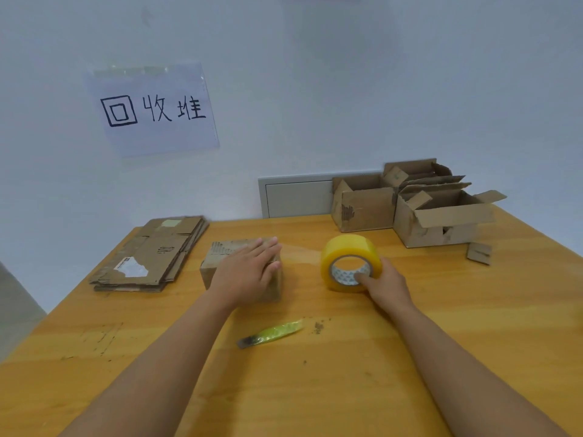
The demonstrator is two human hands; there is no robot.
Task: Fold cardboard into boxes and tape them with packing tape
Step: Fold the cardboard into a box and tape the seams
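yellow wooden table (pixel 410 357), my view. item: small closed brown cardboard box (pixel 220 260), centre-left, pinned under my flat, spread left hand (pixel 249 269) to steady it. item: yellow packing tape roll (pixel 348 260), on edge, strip stretched toward box; my right hand (pixel 383 287) grips it, thumb in the core.

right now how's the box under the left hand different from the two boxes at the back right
The small box under the left hand has its flaps folded shut, with clear tape stretched from it to the tape roll; the back boxes stand with flaps open. It sits mid-table alone; they stand side by side by the wall. It looks smaller. All are worn brown cardboard.
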